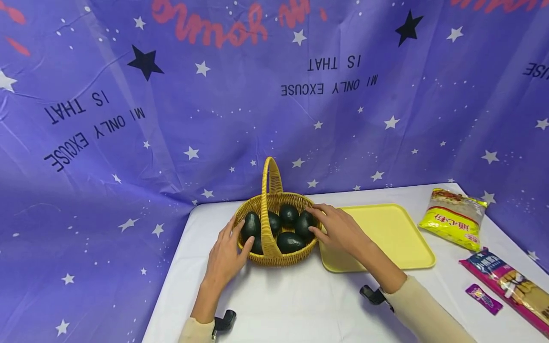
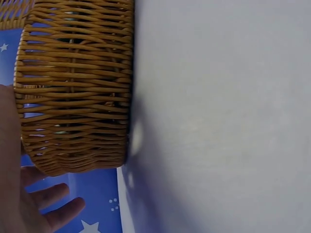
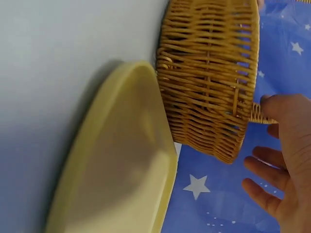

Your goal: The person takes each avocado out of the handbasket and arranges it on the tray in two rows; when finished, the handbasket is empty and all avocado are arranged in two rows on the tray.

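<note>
A yellow wicker basket [image 1: 280, 259] with a tall arched handle [image 1: 267, 209] stands on the table and holds several dark green avocados [image 1: 290, 242]. My left hand [image 1: 223, 257] is at the basket's left rim, its fingers spread and its thumb near the front edge. From the other side, my right hand [image 1: 339, 226] reaches over the right rim, with fingertips and thumb close to the rightmost avocado [image 1: 305, 225]; contact is unclear. In the left wrist view, loosely spread fingers [image 2: 51, 196] show beyond the basket wall [image 2: 77, 97]. The right wrist view shows relaxed fingers [image 3: 267, 170] beside the rim.
A yellow tray [image 1: 386, 238] lies right of the basket, close against it. Farther right are a yellow food bag [image 1: 454, 218], a pink and blue packet [image 1: 510, 286] and a small purple sachet [image 1: 483, 299]. Behind the white table [image 1: 291, 305] hangs a purple star-print cloth [image 1: 240, 119].
</note>
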### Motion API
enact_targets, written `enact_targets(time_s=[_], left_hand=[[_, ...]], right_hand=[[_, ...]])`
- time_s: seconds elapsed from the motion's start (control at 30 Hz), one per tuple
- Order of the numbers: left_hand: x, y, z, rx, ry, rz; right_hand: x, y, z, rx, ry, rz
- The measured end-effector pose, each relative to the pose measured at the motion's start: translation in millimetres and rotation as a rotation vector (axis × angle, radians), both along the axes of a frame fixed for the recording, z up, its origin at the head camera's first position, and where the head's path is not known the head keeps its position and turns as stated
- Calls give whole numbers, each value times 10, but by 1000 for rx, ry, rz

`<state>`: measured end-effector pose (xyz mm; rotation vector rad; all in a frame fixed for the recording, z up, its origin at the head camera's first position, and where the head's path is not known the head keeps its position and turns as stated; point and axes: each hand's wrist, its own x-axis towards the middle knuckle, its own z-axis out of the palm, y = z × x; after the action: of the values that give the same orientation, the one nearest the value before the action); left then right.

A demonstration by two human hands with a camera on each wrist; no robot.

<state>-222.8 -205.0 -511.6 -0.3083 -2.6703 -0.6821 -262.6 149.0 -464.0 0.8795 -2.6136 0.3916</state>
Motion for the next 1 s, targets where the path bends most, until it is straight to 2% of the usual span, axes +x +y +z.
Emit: enact_targets(time_s=[0.13, 0.3, 0.57, 1.0], left_hand=[[-5, -6, -52, 2, 6, 5], [-12, -13, -66, 10, 6, 6], [-8, -18, -69, 6, 17, 7], [-20, 0, -102, 20, 19, 10]], right_hand=[[-147, -58, -28, 6, 16, 28], [-264, -134, -60, 53, -32, 22], [-317, -252, -49, 115, -86, -33], [-316, -376, 45, 240, -170, -5]])
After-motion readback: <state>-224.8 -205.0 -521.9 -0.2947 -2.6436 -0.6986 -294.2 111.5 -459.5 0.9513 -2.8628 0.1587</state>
